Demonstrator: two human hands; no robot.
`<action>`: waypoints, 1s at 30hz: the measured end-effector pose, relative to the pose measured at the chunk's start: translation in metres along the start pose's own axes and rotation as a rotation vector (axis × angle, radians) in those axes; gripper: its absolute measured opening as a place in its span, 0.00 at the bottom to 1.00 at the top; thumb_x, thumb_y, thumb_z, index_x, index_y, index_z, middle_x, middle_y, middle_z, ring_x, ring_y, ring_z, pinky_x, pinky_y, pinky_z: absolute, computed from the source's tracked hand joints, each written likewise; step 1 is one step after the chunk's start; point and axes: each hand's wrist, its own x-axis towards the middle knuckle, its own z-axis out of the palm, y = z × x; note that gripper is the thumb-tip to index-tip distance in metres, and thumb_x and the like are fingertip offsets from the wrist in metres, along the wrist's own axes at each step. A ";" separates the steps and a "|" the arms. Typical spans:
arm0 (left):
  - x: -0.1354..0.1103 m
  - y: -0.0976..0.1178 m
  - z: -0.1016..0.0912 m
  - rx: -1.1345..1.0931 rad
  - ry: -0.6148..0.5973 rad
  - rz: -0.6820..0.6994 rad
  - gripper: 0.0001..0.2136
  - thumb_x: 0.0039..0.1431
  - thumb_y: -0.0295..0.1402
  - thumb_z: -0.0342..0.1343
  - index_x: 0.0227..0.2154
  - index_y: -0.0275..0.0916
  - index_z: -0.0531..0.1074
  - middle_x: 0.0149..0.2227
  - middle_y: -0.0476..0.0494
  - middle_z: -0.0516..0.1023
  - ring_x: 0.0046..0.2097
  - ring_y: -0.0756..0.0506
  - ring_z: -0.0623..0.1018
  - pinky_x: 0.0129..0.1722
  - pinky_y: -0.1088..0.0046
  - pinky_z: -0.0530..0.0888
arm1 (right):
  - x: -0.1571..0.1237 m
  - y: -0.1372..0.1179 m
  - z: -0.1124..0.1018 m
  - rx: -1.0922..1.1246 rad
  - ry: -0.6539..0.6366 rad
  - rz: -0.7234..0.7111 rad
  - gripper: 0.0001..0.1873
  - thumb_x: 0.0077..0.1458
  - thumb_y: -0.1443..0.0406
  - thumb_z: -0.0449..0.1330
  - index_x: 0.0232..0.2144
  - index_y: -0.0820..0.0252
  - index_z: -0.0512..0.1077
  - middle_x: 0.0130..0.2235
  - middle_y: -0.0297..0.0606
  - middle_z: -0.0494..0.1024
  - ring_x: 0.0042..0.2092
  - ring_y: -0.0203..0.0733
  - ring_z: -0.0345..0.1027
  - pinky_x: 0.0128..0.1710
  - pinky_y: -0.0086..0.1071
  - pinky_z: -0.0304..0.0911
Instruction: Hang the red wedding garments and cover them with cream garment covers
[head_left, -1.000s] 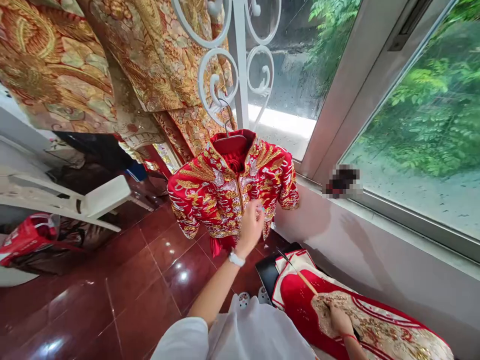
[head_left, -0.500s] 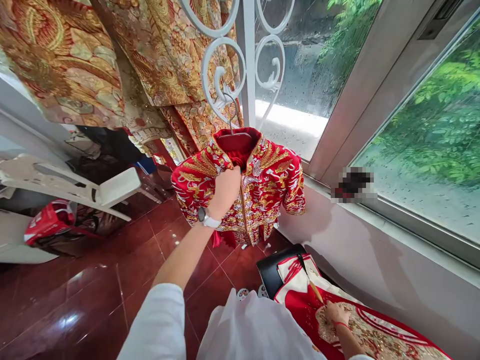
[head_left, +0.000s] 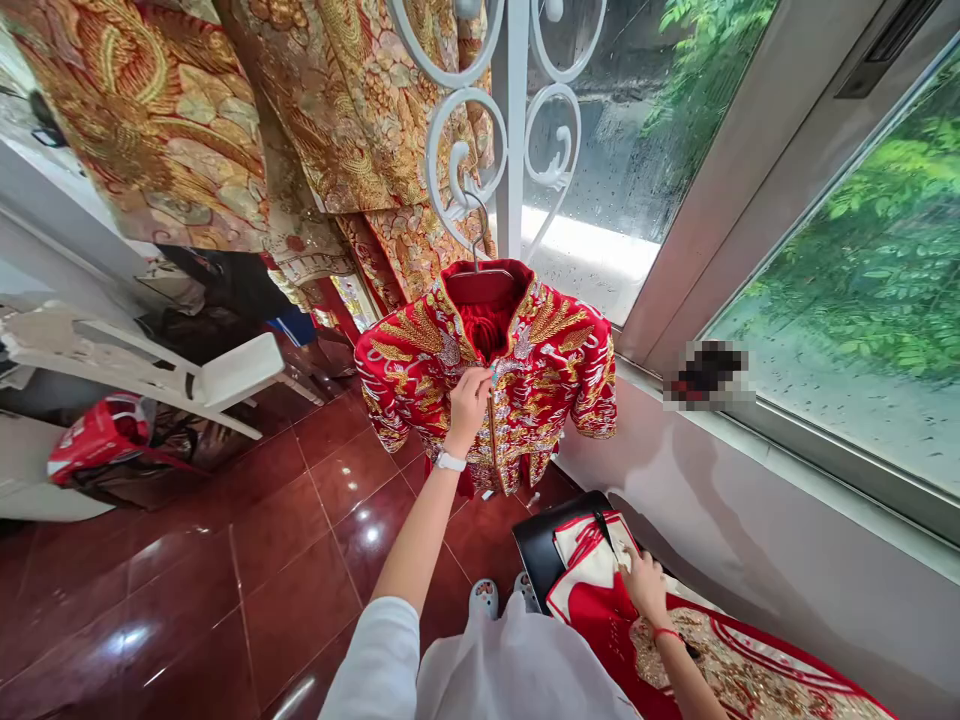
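Note:
A red jacket [head_left: 551, 375] with gold and silver embroidery hangs on a hanger [head_left: 477, 240] from the white scrollwork rack. My left hand [head_left: 470, 398] is closed in a pinch at the edge of the jacket's front opening, just below the collar. A zip-like line runs down under the fingers. At lower right, my right hand [head_left: 643, 582] lies over red and cream embroidered fabric [head_left: 757, 650], its fingers bent around a slim tool. The tool's black end [head_left: 606, 527] sticks out past the fingertips; its gold-coloured part is hidden by the hand.
A white scrollwork rack [head_left: 516, 140] stands by the wet window [head_left: 855, 330]. Gold embroidered garments [head_left: 330, 110] hang at upper left. A white chair [head_left: 238, 372] and a red bag [head_left: 97, 438] are at left on the tiled floor [head_left: 285, 580]. A black surface [head_left: 536, 545] lies beneath the fabric.
My left hand has drawn lower along the jacket front, uncovering more of the collar opening. My right hand has moved forward and left, over the tool's gold-coloured part.

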 end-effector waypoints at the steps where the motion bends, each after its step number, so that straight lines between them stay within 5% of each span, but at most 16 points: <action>1: -0.009 -0.007 0.003 0.000 -0.044 -0.026 0.12 0.71 0.37 0.47 0.39 0.40 0.75 0.41 0.41 0.79 0.40 0.46 0.80 0.42 0.69 0.77 | 0.007 -0.033 -0.008 0.068 -0.006 -0.073 0.17 0.45 0.56 0.51 0.31 0.58 0.74 0.37 0.55 0.78 0.42 0.62 0.75 0.46 0.57 0.67; 4: -0.048 -0.029 0.014 0.014 -0.220 -0.188 0.11 0.70 0.35 0.47 0.39 0.41 0.75 0.43 0.40 0.79 0.46 0.44 0.79 0.49 0.65 0.75 | 0.027 -0.163 -0.045 0.349 -0.025 -0.295 0.20 0.59 0.53 0.48 0.42 0.59 0.71 0.40 0.47 0.79 0.39 0.49 0.74 0.43 0.42 0.68; 7: -0.102 -0.041 0.021 0.012 -0.354 -0.308 0.11 0.69 0.33 0.47 0.36 0.41 0.75 0.39 0.42 0.78 0.44 0.43 0.78 0.50 0.65 0.74 | 0.045 -0.296 -0.077 0.365 0.040 -0.463 0.18 0.62 0.49 0.52 0.38 0.56 0.68 0.34 0.38 0.78 0.33 0.43 0.71 0.36 0.34 0.62; 9: -0.145 -0.041 0.019 -0.002 -0.426 -0.357 0.11 0.68 0.31 0.49 0.30 0.42 0.74 0.33 0.44 0.77 0.39 0.44 0.77 0.46 0.67 0.74 | 0.053 -0.358 -0.087 0.257 0.114 -0.507 0.18 0.61 0.49 0.55 0.37 0.57 0.67 0.33 0.38 0.77 0.33 0.43 0.70 0.33 0.32 0.58; 11: -0.188 -0.037 0.014 -0.022 -0.493 -0.416 0.12 0.65 0.30 0.52 0.25 0.42 0.72 0.27 0.47 0.74 0.35 0.44 0.76 0.41 0.69 0.74 | 0.056 -0.388 -0.089 0.182 0.154 -0.554 0.13 0.63 0.54 0.54 0.36 0.58 0.67 0.34 0.42 0.77 0.32 0.42 0.69 0.32 0.32 0.54; 13: -0.226 -0.031 0.009 -0.043 -0.523 -0.475 0.11 0.63 0.28 0.53 0.24 0.42 0.72 0.26 0.47 0.74 0.34 0.44 0.76 0.40 0.69 0.75 | 0.055 -0.387 -0.089 0.192 0.154 -0.628 0.10 0.63 0.61 0.51 0.31 0.57 0.65 0.31 0.40 0.75 0.30 0.40 0.65 0.31 0.31 0.52; 16: -0.261 -0.026 0.006 -0.086 -0.516 -0.547 0.09 0.62 0.26 0.53 0.28 0.42 0.74 0.30 0.44 0.77 0.38 0.42 0.78 0.43 0.65 0.75 | 0.042 -0.350 -0.098 0.330 0.188 -0.662 0.12 0.60 0.64 0.48 0.23 0.56 0.59 0.22 0.32 0.66 0.24 0.35 0.55 0.27 0.31 0.48; 20: -0.268 -0.019 0.012 -0.212 -0.501 -0.597 0.06 0.61 0.28 0.57 0.29 0.44 0.76 0.32 0.42 0.78 0.41 0.41 0.80 0.47 0.64 0.75 | 0.022 -0.310 -0.127 0.490 0.398 -0.554 0.17 0.59 0.60 0.49 0.19 0.55 0.52 0.18 0.25 0.55 0.22 0.32 0.47 0.25 0.30 0.44; 24: -0.275 0.002 0.018 -0.335 -0.457 -0.638 0.04 0.60 0.32 0.58 0.32 0.46 0.77 0.36 0.42 0.80 0.43 0.41 0.80 0.51 0.63 0.75 | 0.021 -0.317 -0.160 0.501 0.568 -0.523 0.18 0.58 0.61 0.50 0.19 0.56 0.51 0.19 0.25 0.50 0.23 0.31 0.43 0.26 0.31 0.42; 26: -0.287 0.014 0.021 -0.444 -0.263 -0.829 0.05 0.58 0.34 0.60 0.38 0.45 0.77 0.41 0.41 0.80 0.46 0.42 0.80 0.53 0.62 0.74 | 0.024 -0.323 -0.172 0.517 0.545 -0.536 0.18 0.58 0.61 0.50 0.19 0.56 0.50 0.19 0.25 0.49 0.24 0.31 0.42 0.26 0.31 0.41; 28: -0.297 0.019 0.026 -0.670 0.024 -1.193 0.11 0.54 0.37 0.63 0.40 0.44 0.74 0.45 0.41 0.78 0.50 0.42 0.79 0.55 0.59 0.74 | 0.026 -0.322 -0.177 0.546 0.463 -0.549 0.19 0.59 0.60 0.52 0.19 0.56 0.50 0.20 0.25 0.49 0.24 0.31 0.43 0.26 0.31 0.41; 30: -0.299 0.016 0.034 -0.921 0.189 -1.495 0.13 0.51 0.41 0.65 0.39 0.43 0.73 0.46 0.41 0.78 0.51 0.40 0.79 0.56 0.54 0.74 | 0.026 -0.311 -0.170 0.601 0.357 -0.542 0.19 0.59 0.57 0.55 0.20 0.57 0.55 0.21 0.25 0.53 0.24 0.32 0.46 0.26 0.30 0.45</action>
